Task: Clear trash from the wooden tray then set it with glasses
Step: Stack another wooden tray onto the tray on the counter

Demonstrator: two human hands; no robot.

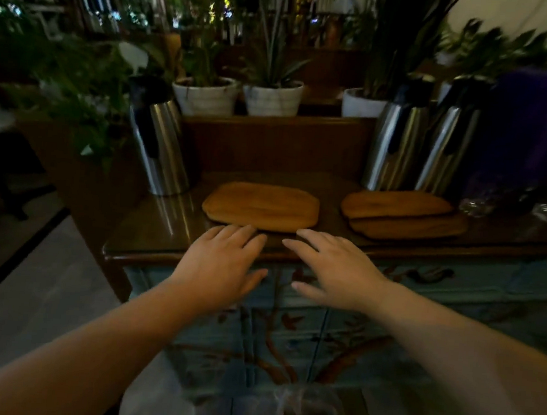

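A bare wooden tray (261,205) lies flat on the dark wooden countertop (162,228), just beyond my fingertips. My left hand (220,262) is stretched out palm down with fingers apart, its tips at the tray's near edge. My right hand (336,271) hovers beside it, also palm down and holding nothing. Two more wooden trays (402,214) are stacked to the right. Clear glasses (508,201) stand blurred at the far right. A bin lined with a plastic bag (308,413) sits on the floor below my arms.
One steel thermos jug (159,139) stands left of the tray and two more thermos jugs (418,137) behind the stack. White plant pots (238,98) line a raised shelf at the back. The cabinet front (321,325) is painted blue with branches.
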